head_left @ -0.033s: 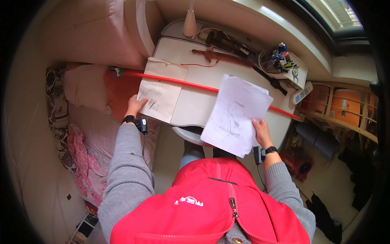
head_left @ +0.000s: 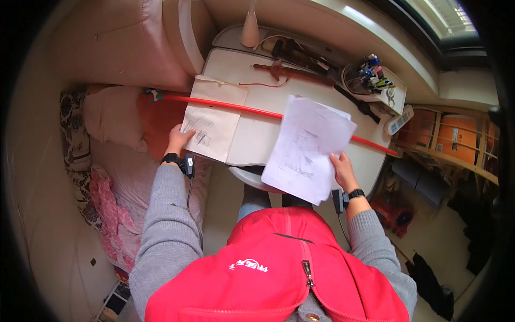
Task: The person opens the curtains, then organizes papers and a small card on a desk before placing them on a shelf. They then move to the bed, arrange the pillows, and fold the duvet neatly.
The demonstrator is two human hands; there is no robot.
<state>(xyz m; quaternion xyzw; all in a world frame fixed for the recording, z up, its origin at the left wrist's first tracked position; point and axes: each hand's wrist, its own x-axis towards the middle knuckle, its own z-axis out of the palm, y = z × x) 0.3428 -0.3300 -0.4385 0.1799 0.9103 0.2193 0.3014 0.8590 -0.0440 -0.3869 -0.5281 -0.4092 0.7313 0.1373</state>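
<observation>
My right hand (head_left: 344, 170) pinches the right edge of several white sheets of paper (head_left: 300, 147) with pencil sketches on the top one. They are raised at a tilt over the front of the white desk (head_left: 255, 137). At the left, my left hand (head_left: 181, 139) grips the edge of a cream drawing pad (head_left: 214, 121), thumb on top beside a dark pencil scribble; the other fingers are partly hidden. A long red rod (head_left: 230, 107) lies across the pad and passes behind the white sheets, coming out again at the desk's right.
Along the desk's back are a brown toy sword (head_left: 292, 74), a white lamp (head_left: 250, 32) and a pen holder (head_left: 365, 78). A remote control (head_left: 399, 119) is at the right, near a wooden rack (head_left: 456, 139). A bed (head_left: 120, 172) stands left; a chair edge (head_left: 247, 178) shows below the desk.
The white sheets and my right hand have shifted slightly to the left and a little farther away. My left hand and the drawing pad have stayed in place.
</observation>
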